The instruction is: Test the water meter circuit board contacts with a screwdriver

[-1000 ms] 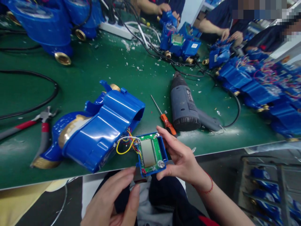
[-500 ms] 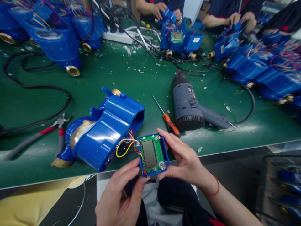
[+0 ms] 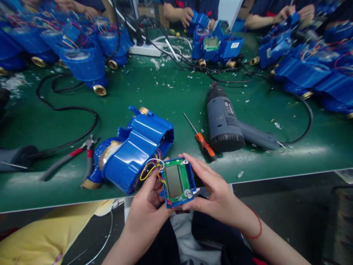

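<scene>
Between my hands, over the table's front edge, is a small blue case with a green circuit board and grey display (image 3: 174,181). My left hand (image 3: 150,206) grips its left side, fingers partly behind it by the wires. My right hand (image 3: 212,187) holds its right side, thumb at the lower corner and fingers along the upper one. Yellow, red and white wires (image 3: 150,171) run from the case's left side to a blue meter body (image 3: 132,147) with brass fittings, lying tilted on the green table (image 3: 171,99).
An orange screwdriver (image 3: 204,145) and a grey heat gun (image 3: 226,121) lie right of the meter body; pliers (image 3: 88,156) lie left. Blue meters (image 3: 82,64) stand at the back left, more (image 3: 300,73) at the right. Behind a power strip (image 3: 146,50) and cables, other people's hands (image 3: 187,16) work.
My left hand has moved up and in and now grips the case's left side near the wires. The view has shifted left, showing another grey tool handle at the left edge.
</scene>
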